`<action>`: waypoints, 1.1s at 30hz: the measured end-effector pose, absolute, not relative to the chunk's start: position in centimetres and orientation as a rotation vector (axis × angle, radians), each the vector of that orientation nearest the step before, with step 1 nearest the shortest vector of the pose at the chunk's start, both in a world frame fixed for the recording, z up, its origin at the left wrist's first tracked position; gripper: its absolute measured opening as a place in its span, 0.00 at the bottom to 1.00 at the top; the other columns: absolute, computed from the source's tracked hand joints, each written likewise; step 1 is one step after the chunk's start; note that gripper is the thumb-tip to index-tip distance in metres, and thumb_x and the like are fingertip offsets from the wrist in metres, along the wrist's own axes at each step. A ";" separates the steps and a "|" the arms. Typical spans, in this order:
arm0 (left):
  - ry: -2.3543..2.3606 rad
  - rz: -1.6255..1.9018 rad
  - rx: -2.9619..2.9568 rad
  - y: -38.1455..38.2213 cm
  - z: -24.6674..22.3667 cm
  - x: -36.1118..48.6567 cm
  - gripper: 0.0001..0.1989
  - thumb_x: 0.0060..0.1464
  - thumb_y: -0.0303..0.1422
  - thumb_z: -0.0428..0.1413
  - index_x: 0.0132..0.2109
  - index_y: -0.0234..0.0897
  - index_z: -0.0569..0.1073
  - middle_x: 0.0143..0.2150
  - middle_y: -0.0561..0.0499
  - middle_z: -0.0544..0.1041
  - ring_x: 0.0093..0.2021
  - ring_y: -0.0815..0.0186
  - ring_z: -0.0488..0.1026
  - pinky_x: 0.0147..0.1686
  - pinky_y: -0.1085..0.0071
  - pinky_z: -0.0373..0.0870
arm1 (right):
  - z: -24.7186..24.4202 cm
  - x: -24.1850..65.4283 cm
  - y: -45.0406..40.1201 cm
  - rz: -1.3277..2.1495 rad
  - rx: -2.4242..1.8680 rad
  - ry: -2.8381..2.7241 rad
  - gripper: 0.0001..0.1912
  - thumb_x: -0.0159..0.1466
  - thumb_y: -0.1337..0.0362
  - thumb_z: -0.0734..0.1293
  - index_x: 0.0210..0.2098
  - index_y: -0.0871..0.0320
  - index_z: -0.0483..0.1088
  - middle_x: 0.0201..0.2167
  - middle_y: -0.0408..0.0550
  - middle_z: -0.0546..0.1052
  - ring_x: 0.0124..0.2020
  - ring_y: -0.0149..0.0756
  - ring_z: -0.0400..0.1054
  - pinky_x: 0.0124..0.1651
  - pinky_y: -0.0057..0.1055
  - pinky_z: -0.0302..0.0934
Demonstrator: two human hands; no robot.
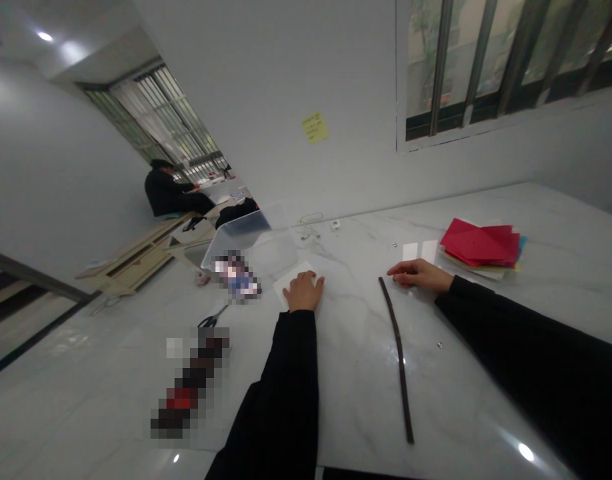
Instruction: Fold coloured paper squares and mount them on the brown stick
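Note:
My left hand [303,291] lies with its fingers spread on a piece of white paper [282,283], holding it against the marble-patterned table. My right hand [420,275] hovers or rests near the table, fingers loosely stretched out, with nothing visible between them. Just left of those fingertips is the top end of a long, thin dark brown strip [398,343], which runs slightly bent toward the table's front edge. Behind the right hand lie two small white cards [410,251].
A stack of red paper [479,241] sits at right. Left are a clear plastic bin [246,233], dark-handled scissors [209,321] and blurred-out items. A white adapter [335,225] with a cable and tiny metal pieces [439,345] lie about. Another person [169,190] sits far left.

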State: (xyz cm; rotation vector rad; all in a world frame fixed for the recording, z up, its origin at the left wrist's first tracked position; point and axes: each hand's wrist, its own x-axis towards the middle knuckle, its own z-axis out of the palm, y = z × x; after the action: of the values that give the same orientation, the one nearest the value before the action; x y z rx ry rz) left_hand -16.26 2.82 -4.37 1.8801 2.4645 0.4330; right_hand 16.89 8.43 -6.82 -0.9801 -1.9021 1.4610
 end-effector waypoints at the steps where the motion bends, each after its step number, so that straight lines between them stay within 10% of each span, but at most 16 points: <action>1: 2.506 0.408 1.880 2.8 -4.3 -16.5 0.19 0.58 0.47 0.47 0.48 0.42 0.73 0.54 0.40 0.71 0.54 0.45 0.66 0.54 0.42 0.53 | -6.5 17.1 8.5 1.454 -0.985 -1.972 0.25 0.57 0.51 0.69 0.46 0.62 0.75 0.27 0.45 0.75 0.28 0.31 0.69 0.36 0.31 0.65; 10: 2.563 0.525 2.008 2.7 -4.1 -14.7 0.13 0.55 0.43 0.54 0.41 0.40 0.71 0.50 0.42 0.71 0.55 0.49 0.63 0.58 0.49 0.51 | -1.2 19.2 5.7 1.513 -1.416 -2.577 0.25 0.39 0.50 0.78 0.33 0.57 0.77 0.30 0.48 0.78 0.18 0.30 0.67 0.20 0.27 0.58; 22: 1.943 1.076 2.252 2.6 -5.0 -10.7 0.06 0.55 0.31 0.55 0.41 0.40 0.72 0.53 0.44 0.68 0.57 0.55 0.64 0.59 0.61 0.57 | -2.1 16.1 1.1 0.838 -1.337 -2.914 0.12 0.41 0.80 0.65 0.19 0.57 0.74 0.21 0.46 0.74 0.23 0.36 0.68 0.24 0.29 0.54; 27: 1.884 1.142 2.278 2.6 -5.0 -10.8 0.05 0.55 0.30 0.55 0.40 0.40 0.73 0.52 0.44 0.69 0.55 0.56 0.65 0.58 0.62 0.58 | -0.8 16.5 0.7 0.828 -1.419 -2.911 0.05 0.43 0.69 0.73 0.21 0.57 0.76 0.21 0.48 0.73 0.23 0.40 0.69 0.25 0.33 0.56; 33: 2.150 0.964 2.256 3.4 -6.0 -12.2 0.16 0.58 0.41 0.54 0.50 0.38 0.72 0.57 0.42 0.69 0.61 0.55 0.61 0.63 0.59 0.54 | 0.2 15.7 -1.2 0.799 -1.501 -3.154 0.21 0.34 0.61 0.79 0.28 0.62 0.79 0.27 0.54 0.77 0.30 0.53 0.74 0.28 0.37 0.63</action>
State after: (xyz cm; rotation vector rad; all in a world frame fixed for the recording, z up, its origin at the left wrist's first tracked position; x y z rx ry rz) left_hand -12.15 3.39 -6.04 2.2557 2.1499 0.9637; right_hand 15.66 -1.22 0.21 -1.5012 -3.1540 0.7988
